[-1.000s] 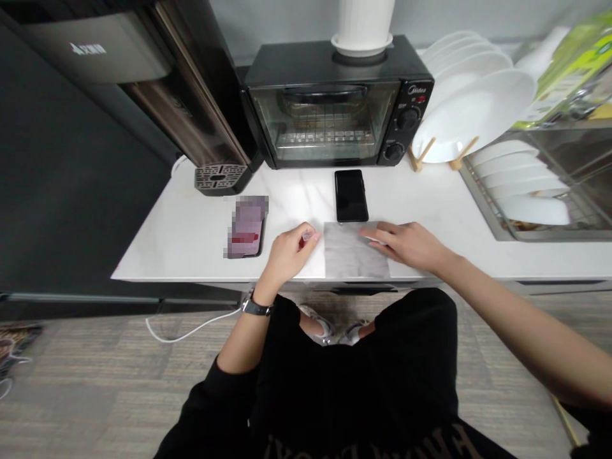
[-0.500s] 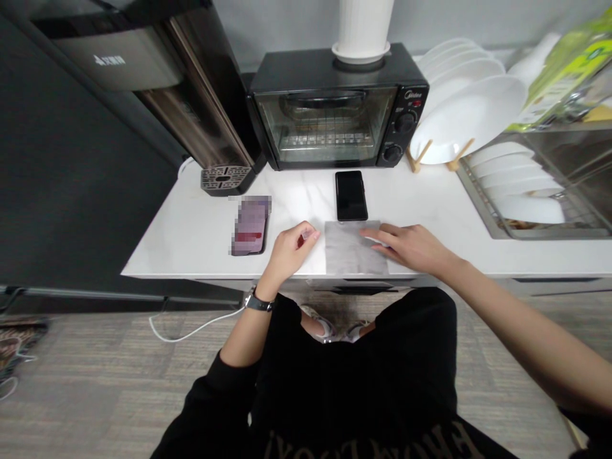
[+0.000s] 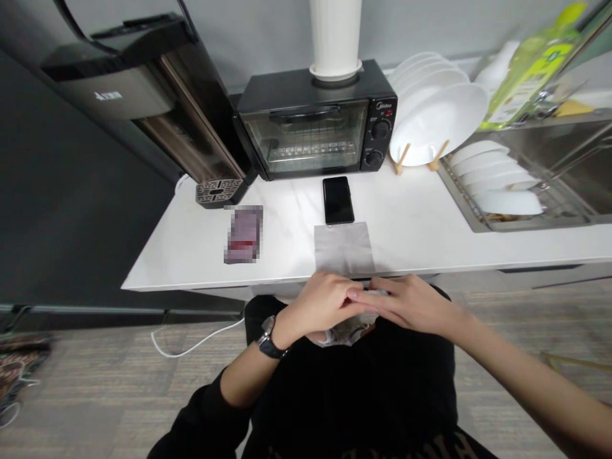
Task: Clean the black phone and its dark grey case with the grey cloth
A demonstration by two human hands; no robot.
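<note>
Just off the counter's front edge, my left hand [image 3: 325,303] and my right hand [image 3: 414,306] meet with their fingers touching. Both have bent, closed fingers around something small and pale between them, too hidden to name. A grey cloth [image 3: 344,247] lies flat on the white counter [image 3: 282,239], its lower edge near the front edge. Right behind the cloth lies a black phone [image 3: 338,200], screen up. A second phone [image 3: 243,234] with a blurred purple screen rests to the left.
Behind stand a black toaster oven [image 3: 310,137] with a white pot [image 3: 336,38] on top and a drink dispenser [image 3: 217,191] at left. To the right are upright white plates [image 3: 440,121], a sink with a dish rack [image 3: 500,220] and a green bottle [image 3: 530,76].
My right hand has left the grey cloth and moved back toward my body. My left hand has moved right and nearer to me, and the two hands now touch. The view has shifted slightly.
</note>
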